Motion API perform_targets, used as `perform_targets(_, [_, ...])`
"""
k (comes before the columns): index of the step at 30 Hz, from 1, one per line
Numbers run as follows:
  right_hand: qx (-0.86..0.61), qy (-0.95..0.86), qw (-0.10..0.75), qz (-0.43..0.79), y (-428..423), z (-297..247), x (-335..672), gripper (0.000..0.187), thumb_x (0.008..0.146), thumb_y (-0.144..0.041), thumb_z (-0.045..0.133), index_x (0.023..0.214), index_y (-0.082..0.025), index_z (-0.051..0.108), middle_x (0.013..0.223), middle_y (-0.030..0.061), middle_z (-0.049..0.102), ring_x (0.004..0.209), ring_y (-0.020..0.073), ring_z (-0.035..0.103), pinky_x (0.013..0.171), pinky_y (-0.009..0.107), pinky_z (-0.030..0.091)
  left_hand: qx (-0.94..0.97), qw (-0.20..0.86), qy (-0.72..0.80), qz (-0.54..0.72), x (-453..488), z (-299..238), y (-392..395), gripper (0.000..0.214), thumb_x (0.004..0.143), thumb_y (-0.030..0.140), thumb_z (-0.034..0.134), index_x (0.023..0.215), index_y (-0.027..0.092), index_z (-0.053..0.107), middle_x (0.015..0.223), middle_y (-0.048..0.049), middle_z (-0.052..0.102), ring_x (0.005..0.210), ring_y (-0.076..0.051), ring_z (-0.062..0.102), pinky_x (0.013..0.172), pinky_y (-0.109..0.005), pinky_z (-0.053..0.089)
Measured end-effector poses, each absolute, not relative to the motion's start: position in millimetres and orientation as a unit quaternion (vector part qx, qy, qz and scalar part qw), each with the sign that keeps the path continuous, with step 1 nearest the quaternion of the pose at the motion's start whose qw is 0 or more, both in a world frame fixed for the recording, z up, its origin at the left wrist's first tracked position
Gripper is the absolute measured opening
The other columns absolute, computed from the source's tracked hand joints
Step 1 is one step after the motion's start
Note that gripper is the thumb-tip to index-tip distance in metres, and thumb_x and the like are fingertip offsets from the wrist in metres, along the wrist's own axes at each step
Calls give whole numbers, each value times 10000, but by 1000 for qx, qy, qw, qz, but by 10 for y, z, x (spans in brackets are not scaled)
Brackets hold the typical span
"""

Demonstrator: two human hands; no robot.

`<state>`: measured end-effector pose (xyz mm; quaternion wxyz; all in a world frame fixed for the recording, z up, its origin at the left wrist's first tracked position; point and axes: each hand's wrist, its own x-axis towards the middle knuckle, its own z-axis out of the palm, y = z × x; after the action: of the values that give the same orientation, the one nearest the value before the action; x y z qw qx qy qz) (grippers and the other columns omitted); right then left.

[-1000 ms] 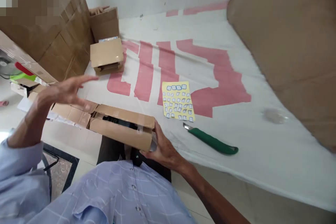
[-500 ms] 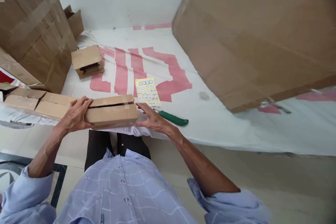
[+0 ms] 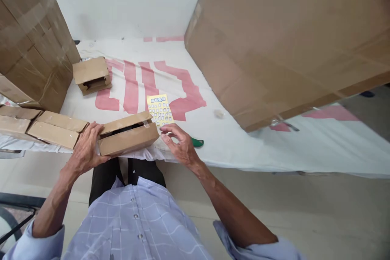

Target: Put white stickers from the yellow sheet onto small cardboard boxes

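Holding carton (image 3: pixel 129 140), lower centre-left of frame: my left hand (image 3: pixel 83 150) grips its left end; my right hand (image 3: pixel 180 145) has let go, fingers loose, empty, just beside. Top flap (image 3: pixel 124 122) has risen ajar, no longer flat.

A small carton (image 3: pixel 128 134) lies at the near edge of the tabletop (image 3: pixel 243 146), its top flap a little raised. The left hand (image 3: pixel 87 148) grips the carton's left end. The right hand (image 3: pixel 179 142) is just beside its right end, fingers spread. Behind the carton lies a yellow sticker sheet (image 3: pixel 159 109). To its right, past the right hand, a green handle (image 3: pixel 197 143) shows. Left of the carton lie more flat cartons (image 3: pixel 57 128).
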<state>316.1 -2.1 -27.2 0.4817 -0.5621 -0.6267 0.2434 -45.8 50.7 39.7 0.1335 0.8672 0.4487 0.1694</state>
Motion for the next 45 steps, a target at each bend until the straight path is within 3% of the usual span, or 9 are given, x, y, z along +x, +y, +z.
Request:
perform_targets(7, [-549, -689, 432, 194, 234, 86, 2902, 114, 928, -373, 759, 972, -270, 775, 1172, 110, 697, 1178, 324, 689, 1100, 552, 586, 818, 239, 448, 270, -408, 174, 425, 1016, 714, 342, 956, 1567, 267, 408, 1608, -196, 477, 1510, -419, 534, 1203, -587, 546])
perform_targets(14, [-493, -645, 501, 301, 179, 72, 2873, 158, 986, -376, 685, 887, -263, 735, 1237, 83, 761, 1241, 277, 710, 1169, 501, 535, 758, 317, 451, 349, -413, -18, 384, 1051, 744, 666, 942, 1558, 269, 410, 1684, -235, 429, 1567, -451, 494, 1170, -596, 564])
perform_targets(20, [-480, -629, 499, 354, 226, 149, 2989, 164, 988, -385, 639, 1024, -258, 736, 1267, 89, 817, 1263, 265, 738, 1132, 474, 565, 694, 402, 442, 402, -433, -70, 398, 518, 964, 687, 705, 1238, 291, 514, 1720, -185, 455, 1560, -382, 535, 1178, -567, 563])
perform_targets(25, [-502, -663, 447, 331, 467, 183, 3047, 348, 928, -328, 667, 1256, -253, 758, 1078, 59, 850, 1015, 248, 805, 953, 432, 637, 718, 367, 461, 371, -400, 40, 390, 420, 965, 581, 725, 1218, 268, 602, 1678, -172, 481, 1529, -379, 554, 1147, -543, 588])
perform_targets(29, [-505, -727, 403, 232, 609, 206, 3080, 198, 956, -330, 691, 1077, -268, 834, 1053, 59, 851, 926, 262, 797, 896, 434, 641, 746, 315, 468, 354, -341, 115, 387, 429, 956, 534, 742, 1284, 275, 643, 1686, -149, 472, 1535, -382, 544, 1132, -533, 602])
perform_targets(33, [-515, -774, 351, 113, 684, 256, 3136, 204, 982, -298, 732, 1158, -287, 836, 1082, 81, 806, 1010, 292, 759, 918, 441, 626, 767, 279, 457, 353, -285, 143, 414, 412, 974, 520, 735, 1290, 263, 672, 1643, -142, 523, 1502, -376, 573, 1174, -527, 571])
perform_targets(38, [-456, -828, 325, 28, 822, 268, 3230, 414, 893, -229, 867, 1297, -267, 785, 1246, 112, 709, 1134, 306, 698, 878, 411, 620, 767, 272, 455, 362, -260, 154, 455, 501, 959, 524, 758, 1368, 262, 633, 1575, -141, 571, 1449, -358, 603, 1079, -480, 616])
perform_targets(43, [-387, -852, 353, -20, 971, 221, 3235, 111, 1007, -220, 760, 1092, -253, 824, 1148, 107, 761, 1074, 280, 686, 894, 422, 603, 763, 254, 459, 377, -219, 115, 461, 473, 984, 513, 732, 1352, 234, 629, 1547, -152, 578, 1419, -341, 623, 1084, -472, 611])
perform_targets(45, [-375, -849, 373, -2, 1002, 213, 3202, 164, 1061, -241, 682, 981, -251, 825, 1061, 100, 785, 1028, 269, 690, 887, 420, 595, 768, 234, 455, 385, -208, 91, 464, 442, 1001, 502, 711, 1338, 225, 635, 1521, -155, 587, 1407, -336, 633, 1113, -479, 600])
